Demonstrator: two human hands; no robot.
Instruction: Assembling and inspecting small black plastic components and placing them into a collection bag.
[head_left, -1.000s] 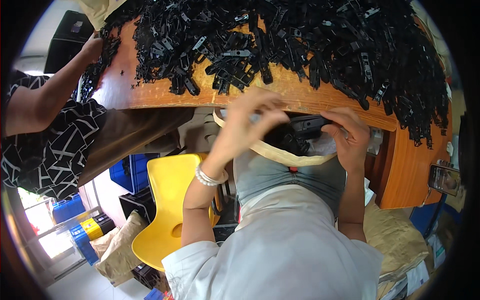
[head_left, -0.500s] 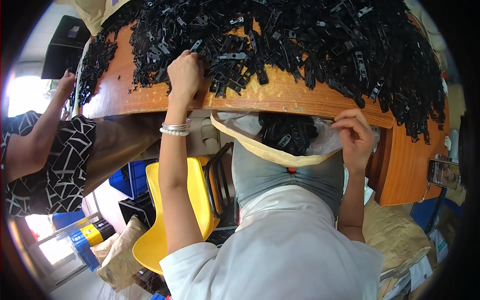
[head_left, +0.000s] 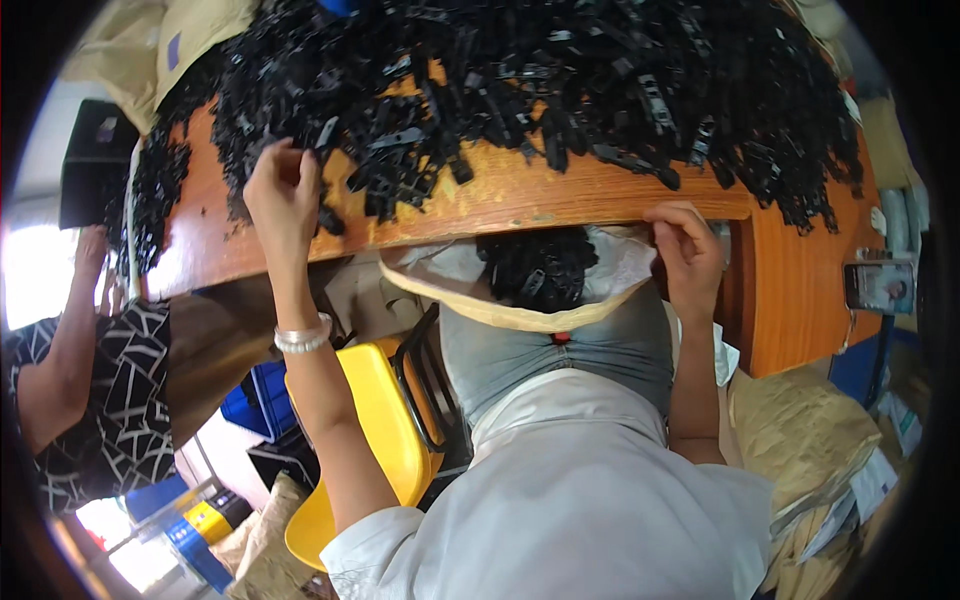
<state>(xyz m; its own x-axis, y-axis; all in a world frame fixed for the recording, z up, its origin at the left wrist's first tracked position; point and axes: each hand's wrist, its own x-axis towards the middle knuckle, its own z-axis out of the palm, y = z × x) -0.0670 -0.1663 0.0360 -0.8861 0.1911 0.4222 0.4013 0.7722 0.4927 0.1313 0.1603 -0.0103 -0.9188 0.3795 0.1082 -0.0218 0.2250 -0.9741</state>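
A large heap of small black plastic clip-like parts (head_left: 480, 90) covers much of the wooden table (head_left: 500, 195). My left hand (head_left: 280, 205), with a bracelet on its wrist, is over the heap's near left edge. Its fingers are curled toward the thumb, and whatever is in them is hidden. A loose black part lies just beside it. In my lap, against the table edge, rests an open pale paper bag (head_left: 480, 313) with a white lining and more black parts (head_left: 540, 268) inside. My right hand (head_left: 690, 255) is closed at the bag's right rim.
At the left a person in a black-and-white patterned garment (head_left: 110, 400) reaches toward a smaller heap by a black bin (head_left: 95, 165). A yellow chair (head_left: 385, 430) stands left of my legs. A phone (head_left: 880, 287) is at the table's right side, above brown paper sacks (head_left: 800, 440).
My left hand has moved left along the heap's near edge, lifting away from the parts it was among. My right hand stays at the bag's rim. The whole view has shifted slightly.
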